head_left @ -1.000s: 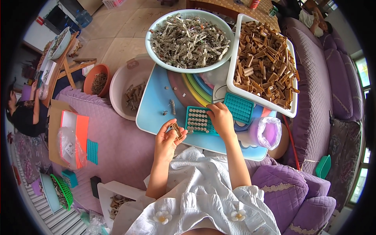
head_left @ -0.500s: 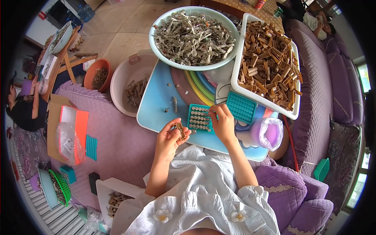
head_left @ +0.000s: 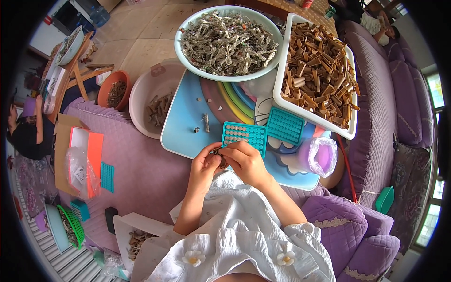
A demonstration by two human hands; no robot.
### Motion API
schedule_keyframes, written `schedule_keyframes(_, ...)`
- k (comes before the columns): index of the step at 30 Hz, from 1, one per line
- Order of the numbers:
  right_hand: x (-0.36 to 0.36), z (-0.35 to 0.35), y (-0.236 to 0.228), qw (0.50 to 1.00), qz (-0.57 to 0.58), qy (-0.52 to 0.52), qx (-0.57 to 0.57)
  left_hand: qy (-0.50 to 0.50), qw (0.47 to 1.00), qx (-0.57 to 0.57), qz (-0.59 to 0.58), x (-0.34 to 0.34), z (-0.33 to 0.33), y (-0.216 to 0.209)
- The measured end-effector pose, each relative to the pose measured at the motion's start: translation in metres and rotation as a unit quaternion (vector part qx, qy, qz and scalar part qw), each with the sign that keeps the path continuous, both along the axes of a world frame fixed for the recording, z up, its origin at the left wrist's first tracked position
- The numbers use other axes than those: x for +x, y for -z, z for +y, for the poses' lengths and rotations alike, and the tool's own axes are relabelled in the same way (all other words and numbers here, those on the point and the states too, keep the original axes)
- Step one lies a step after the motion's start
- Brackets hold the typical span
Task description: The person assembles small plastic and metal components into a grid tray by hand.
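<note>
Over the near edge of the table, my left hand [head_left: 203, 168] is closed around a small brown plastic casing [head_left: 223, 165]. My right hand [head_left: 248, 164] meets it there, its thumb and fingertips pinched together at the casing's upper end. Whatever lies between those right fingertips is hidden. Just beyond my hands is a teal tray [head_left: 256, 136] with rows of small round pale pieces in part of its wells. A second teal tray [head_left: 285, 126] lies to its right. Left of the trays, a bundle of thin wires [head_left: 206, 122] and a small dark part [head_left: 197, 129] rest on the tabletop.
A round basin [head_left: 180, 51] heaped with wired parts and a white bin [head_left: 280, 89] full of brown casings stand at the table's far side. A purple container lined with plastic [head_left: 324, 157] sits at the right. Left of the table is a pink basin [head_left: 139, 105].
My right hand has moved from the teal tray leftward and nearer, to the brown casing in my left hand. The tray is less covered by the hand. The view has shifted slightly.
</note>
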State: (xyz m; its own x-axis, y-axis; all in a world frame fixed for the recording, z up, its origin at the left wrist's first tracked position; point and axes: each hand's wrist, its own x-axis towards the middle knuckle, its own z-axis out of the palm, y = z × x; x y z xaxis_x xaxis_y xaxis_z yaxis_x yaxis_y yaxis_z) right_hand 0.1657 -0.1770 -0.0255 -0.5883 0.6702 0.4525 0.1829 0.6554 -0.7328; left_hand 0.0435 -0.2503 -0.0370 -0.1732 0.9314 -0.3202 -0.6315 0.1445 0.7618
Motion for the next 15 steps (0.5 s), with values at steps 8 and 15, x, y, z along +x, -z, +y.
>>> schedule_keyframes(8,0.029,0.044,0.036,0.975,-0.100,0.192,-0.048,0.000,0.998,-0.036,0.060,-0.004,0.000,0.004)
schedule_keyframes(15,0.019,0.053,0.048,0.968,-0.167,0.185,0.009,-0.004,0.995,-0.063,0.075,-0.004,0.000,0.005)
